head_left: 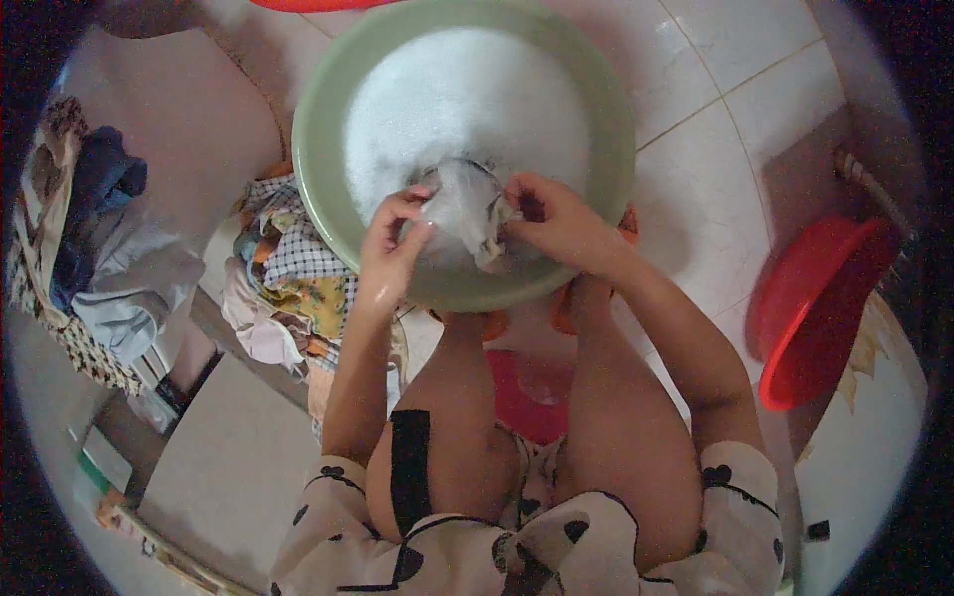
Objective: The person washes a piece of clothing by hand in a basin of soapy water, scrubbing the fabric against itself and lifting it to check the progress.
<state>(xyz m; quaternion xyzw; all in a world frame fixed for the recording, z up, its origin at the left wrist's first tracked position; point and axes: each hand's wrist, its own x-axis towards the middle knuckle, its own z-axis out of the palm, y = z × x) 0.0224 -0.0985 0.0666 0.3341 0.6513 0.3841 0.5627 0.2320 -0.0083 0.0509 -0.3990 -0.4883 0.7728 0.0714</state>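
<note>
A large pale green basin (pixel 318 164) stands on the floor in front of me, its water covered by thick white suds (pixel 467 94). Over its near side I hold up a wet, light grey piece of cloth (pixel 463 207) with a dark edge. My left hand (pixel 396 233) pinches the cloth at its left side between thumb and fingers. On the opposite side, the curled fingers of my right hand (pixel 552 221) grip it. The lower end of the cloth bunches and hangs close to the suds. What kind of garment it is, I cannot tell.
Left of the basin lies a heap of clothes (pixel 298 248), some checked, some yellow or pink. Farther left is a woven basket (pixel 75 343) with more clothing. A red basin (pixel 825 308) leans at the right. White tiles (pixel 711 189) cover the floor.
</note>
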